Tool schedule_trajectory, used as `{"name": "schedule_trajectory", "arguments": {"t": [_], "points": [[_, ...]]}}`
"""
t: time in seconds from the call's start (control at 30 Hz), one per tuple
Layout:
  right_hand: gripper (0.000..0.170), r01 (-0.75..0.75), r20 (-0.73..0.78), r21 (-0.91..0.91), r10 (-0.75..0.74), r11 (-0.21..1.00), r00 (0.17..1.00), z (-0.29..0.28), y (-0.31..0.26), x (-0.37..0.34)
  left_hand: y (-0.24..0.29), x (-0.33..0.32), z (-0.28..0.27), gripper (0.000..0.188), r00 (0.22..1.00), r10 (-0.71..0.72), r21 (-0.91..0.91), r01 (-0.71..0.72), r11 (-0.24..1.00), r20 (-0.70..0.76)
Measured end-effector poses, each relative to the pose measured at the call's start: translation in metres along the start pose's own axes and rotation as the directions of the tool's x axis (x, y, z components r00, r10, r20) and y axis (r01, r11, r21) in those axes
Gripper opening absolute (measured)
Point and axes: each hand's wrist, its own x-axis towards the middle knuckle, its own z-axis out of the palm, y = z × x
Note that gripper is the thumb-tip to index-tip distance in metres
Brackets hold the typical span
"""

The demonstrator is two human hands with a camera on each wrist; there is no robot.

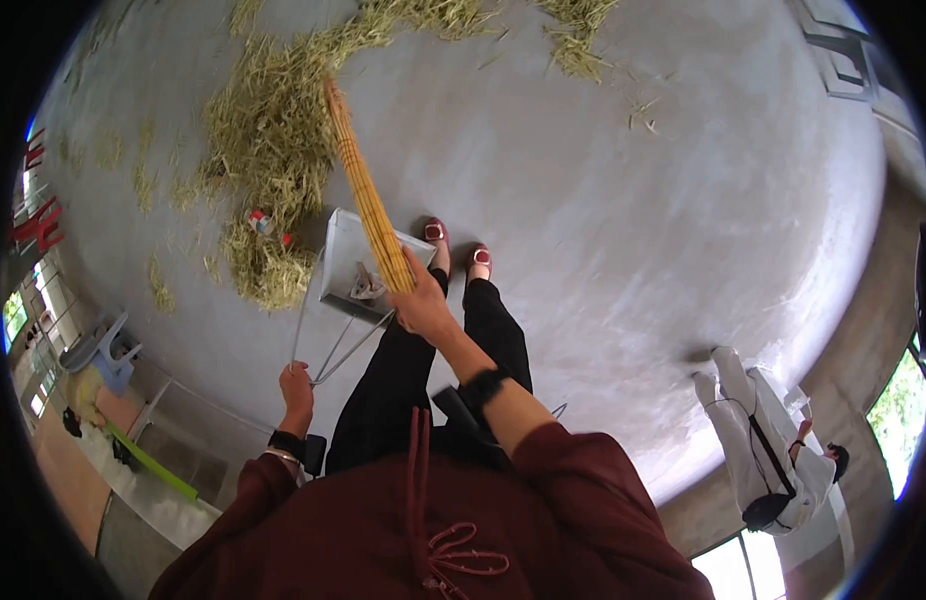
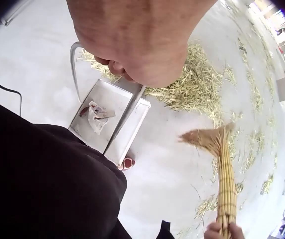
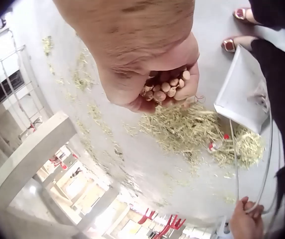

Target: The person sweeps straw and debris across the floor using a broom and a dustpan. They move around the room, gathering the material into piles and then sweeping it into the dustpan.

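Note:
My right hand [image 1: 423,305] grips a broom [image 1: 361,180] made of bound yellow stalks, its cut ends showing in the palm in the right wrist view. The broom slants away from me, its brush [image 2: 207,138] angled toward the straw pile [image 1: 268,130]. Lower and to the left, my left hand [image 1: 297,392] holds the bent metal handle [image 1: 348,352] of a white dustpan [image 1: 345,235]. The dustpan sits beside my feet, with a crumpled wrapper [image 2: 96,118] and brown scraps inside it.
A clear bottle with a red-and-white label [image 1: 260,222] lies on the straw. More straw [image 1: 580,40] trails across the grey floor. A blue-grey plastic stool [image 1: 111,352] and a red chair [image 1: 43,225] stand at the left. Another person [image 1: 758,440] is at the right.

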Motion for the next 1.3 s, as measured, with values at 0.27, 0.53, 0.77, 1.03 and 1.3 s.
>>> {"name": "schedule_trajectory", "arguments": {"t": [0.27,0.53,0.77,1.03,1.3], "points": [[0.078,0.037,-0.762,-0.173,-0.158,0.984,0.629,-0.245,-0.004,-0.055,0.028,0.019,0.006,0.029,0.996,0.086,0.109,-0.084,0.990,-0.005],[0.013,0.333,-0.656,0.562,0.164,0.757,0.736,-0.501,-0.071,0.047,0.082,0.010,0.032,0.025,0.999,-0.043,0.014,0.044,0.999,-0.030],[0.095,-0.064,-0.503,-0.594,-0.308,0.802,0.807,-0.206,-0.068,0.158,0.139,-0.006,0.050,0.025,0.994,0.032,0.067,-0.025,0.997,-0.103],[0.081,0.209,0.109,-0.648,-0.182,0.732,0.977,-0.156,-0.141,0.065,0.170,0.002,0.060,0.026,0.987,0.009,0.041,-0.003,0.999,-0.163],[0.086,-0.070,-0.600,-0.569,-0.355,0.820,0.717,-0.377,-0.159,0.026,0.194,0.025,0.086,0.024,0.990,-0.105,-0.232,0.080,0.969,-0.096]]}}
